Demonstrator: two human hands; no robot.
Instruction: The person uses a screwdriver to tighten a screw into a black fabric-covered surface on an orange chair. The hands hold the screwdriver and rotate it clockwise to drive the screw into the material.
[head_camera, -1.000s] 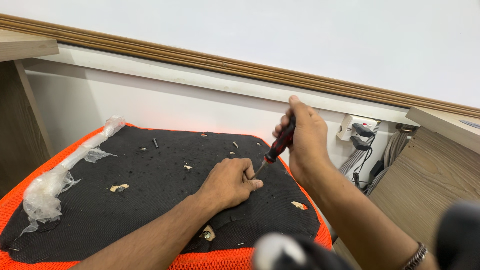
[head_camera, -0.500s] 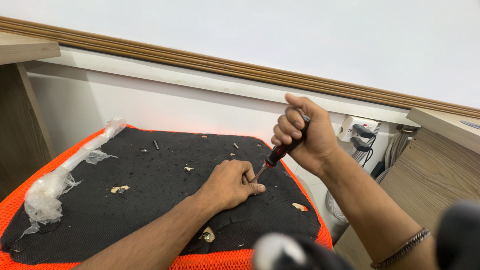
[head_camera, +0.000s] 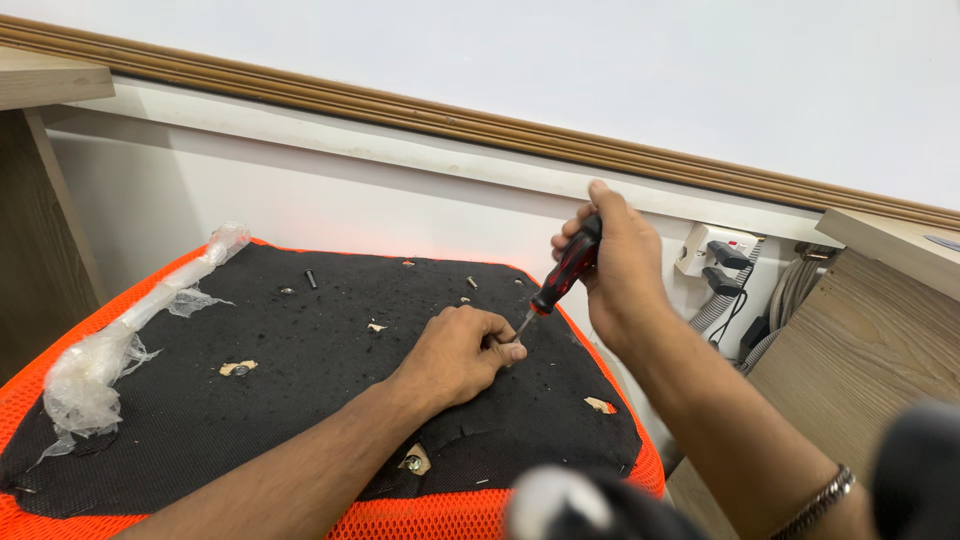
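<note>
An upturned chair seat (head_camera: 250, 400) lies in front of me, black fabric underside with an orange mesh edge. My right hand (head_camera: 620, 270) grips a red-and-black screwdriver (head_camera: 565, 270), tilted, its tip down near the seat's right side. My left hand (head_camera: 455, 355) rests on the black fabric, fingers pinched around the screwdriver tip; whatever is under it is hidden. A loose black screw (head_camera: 310, 279) lies at the far side of the seat.
Crumpled clear plastic wrap (head_camera: 110, 350) runs along the seat's left edge. Small torn holes (head_camera: 238, 368) show pale material. A wall socket with plugs and cables (head_camera: 715, 260) sits at the right, beside a wooden panel (head_camera: 860, 360). A dark blurred object (head_camera: 590, 510) is at the bottom.
My right hand has turned on the screwdriver handle, fingers regripping from one frame to another. My left hand has stayed at the tip.
</note>
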